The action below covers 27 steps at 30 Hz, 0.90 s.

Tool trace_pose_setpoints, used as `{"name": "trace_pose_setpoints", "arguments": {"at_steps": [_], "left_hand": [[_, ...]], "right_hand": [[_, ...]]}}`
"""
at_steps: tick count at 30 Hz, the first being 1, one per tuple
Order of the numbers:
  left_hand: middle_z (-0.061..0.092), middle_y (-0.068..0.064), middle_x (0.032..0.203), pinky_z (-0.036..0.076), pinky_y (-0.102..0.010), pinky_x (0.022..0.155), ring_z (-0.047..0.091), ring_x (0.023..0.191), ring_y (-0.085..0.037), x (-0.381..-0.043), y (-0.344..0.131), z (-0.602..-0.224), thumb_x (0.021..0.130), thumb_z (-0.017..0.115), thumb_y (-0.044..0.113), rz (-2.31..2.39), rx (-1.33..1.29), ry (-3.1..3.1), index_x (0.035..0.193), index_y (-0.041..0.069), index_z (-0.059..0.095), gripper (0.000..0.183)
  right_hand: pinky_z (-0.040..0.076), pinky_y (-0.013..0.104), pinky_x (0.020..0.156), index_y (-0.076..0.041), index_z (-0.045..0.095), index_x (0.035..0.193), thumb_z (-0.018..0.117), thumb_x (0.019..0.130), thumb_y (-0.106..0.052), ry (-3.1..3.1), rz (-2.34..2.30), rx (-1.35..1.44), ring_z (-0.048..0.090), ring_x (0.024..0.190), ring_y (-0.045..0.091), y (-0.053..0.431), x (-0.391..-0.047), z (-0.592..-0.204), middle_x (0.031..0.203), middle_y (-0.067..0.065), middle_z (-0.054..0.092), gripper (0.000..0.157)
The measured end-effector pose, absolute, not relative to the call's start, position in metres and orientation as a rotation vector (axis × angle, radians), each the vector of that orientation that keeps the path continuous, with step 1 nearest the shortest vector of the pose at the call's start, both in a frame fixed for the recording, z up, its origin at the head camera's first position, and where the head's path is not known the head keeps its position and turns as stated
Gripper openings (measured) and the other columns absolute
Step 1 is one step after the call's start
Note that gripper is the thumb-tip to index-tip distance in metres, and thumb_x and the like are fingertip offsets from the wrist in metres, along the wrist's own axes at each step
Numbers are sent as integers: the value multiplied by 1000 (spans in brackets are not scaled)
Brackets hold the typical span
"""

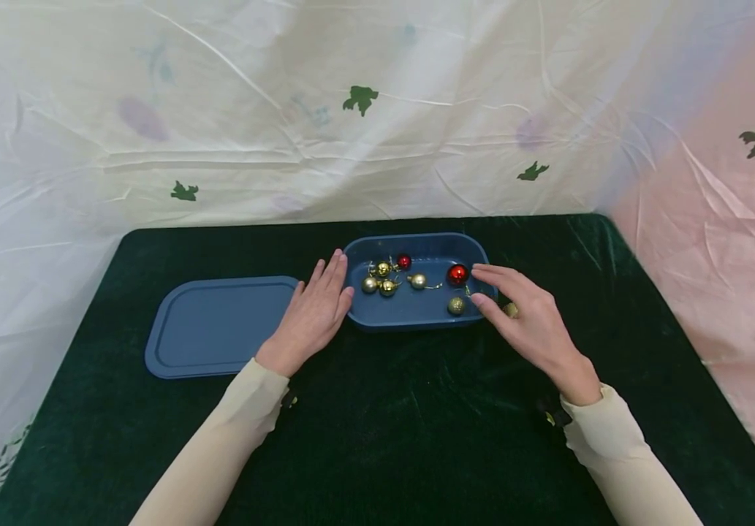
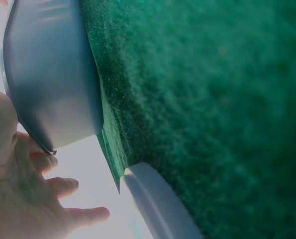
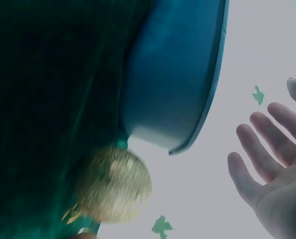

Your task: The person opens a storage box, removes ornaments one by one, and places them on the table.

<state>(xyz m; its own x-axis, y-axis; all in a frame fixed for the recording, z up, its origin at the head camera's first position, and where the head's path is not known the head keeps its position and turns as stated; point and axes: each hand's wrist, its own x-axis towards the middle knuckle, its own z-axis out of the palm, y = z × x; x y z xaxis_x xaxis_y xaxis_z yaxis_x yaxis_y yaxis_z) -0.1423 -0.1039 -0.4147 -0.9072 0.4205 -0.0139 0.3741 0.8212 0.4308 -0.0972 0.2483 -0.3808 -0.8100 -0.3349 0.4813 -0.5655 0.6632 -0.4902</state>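
A blue rectangular box (image 1: 416, 315) with rounded corners holds several small bauble ornaments. Inside are gold baubles, among them a glittery one (image 1: 456, 305), a larger red bauble (image 1: 457, 275) and a smaller red bauble (image 1: 404, 261). Against the box's left end rests my left hand (image 1: 314, 307), its fingers extended along the rim. My right hand (image 1: 528, 314) hovers at the right end with fingers apart and nothing held. On the cloth below that hand lies another gold glitter bauble (image 3: 113, 184), mostly hidden by the hand in the head view.
A flat blue lid (image 1: 219, 329) lies left of the box, partly behind my left hand and forearm. Dark green cloth (image 1: 403, 438) covers the table. A pale curtain (image 1: 252, 109) with green leaf shapes hangs behind the back edge.
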Motion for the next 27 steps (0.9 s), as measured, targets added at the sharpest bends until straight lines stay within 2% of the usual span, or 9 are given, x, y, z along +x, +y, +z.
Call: {"name": "trace_pose_setpoints", "arguments": {"at_steps": [3,6,13,27], "left_hand": [[-2,-4,174,17,-68,120,8,159,-35,-143,-104,-415,113,23,43,645,629,2895,167,11,5,65],[-2,-4,174,17,-68,120,7,159,-35,-143,-104,-416,113,24,43,643,624,2893,167,11,4,65],[-1,-5,174,17,-67,120,7,159,-35,-143,-104,-414,113,24,42,640,617,2896,167,11,5,65],[4,-8,174,16,-67,121,6,159,-37,-143,-96,-407,111,29,49,572,526,2906,167,9,10,71]], "right_hand": [[46,54,108,-7,64,140,71,99,-20,-2579,892,772,55,135,31,237,-103,-379,149,8,59,43],[42,60,109,-6,62,142,70,100,-25,-2630,858,825,51,140,33,227,-110,-377,153,9,54,47],[36,61,115,-7,59,146,68,101,-34,-2730,709,912,43,146,32,204,-130,-374,157,11,50,53],[33,59,117,-9,59,146,69,99,-41,-2812,530,1016,41,147,34,176,-159,-381,155,14,51,58]]}}
